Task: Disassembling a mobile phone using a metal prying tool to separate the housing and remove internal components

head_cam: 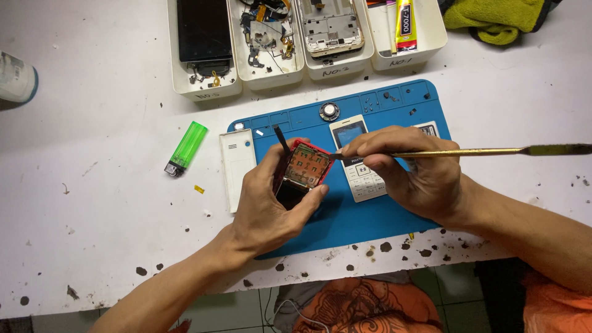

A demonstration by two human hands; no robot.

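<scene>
Four white trays (203,86) at table's far edge: phone screen, loose parts, frame, glue tube. Left hand (271,203) clasps red-framed phone body (303,168) above blue mat (370,216); right hand (419,169) pinches brass-coloured tool (481,152). Bare tabletop left, beyond green lighter (187,148).

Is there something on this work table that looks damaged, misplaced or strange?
Mostly the white table: its surface is pitted with dark chips, thickest along the near edge. A tiny yellow scrap lies loose by the green lighter. The opened red phone in the left hand looks deliberately dismantled.
</scene>
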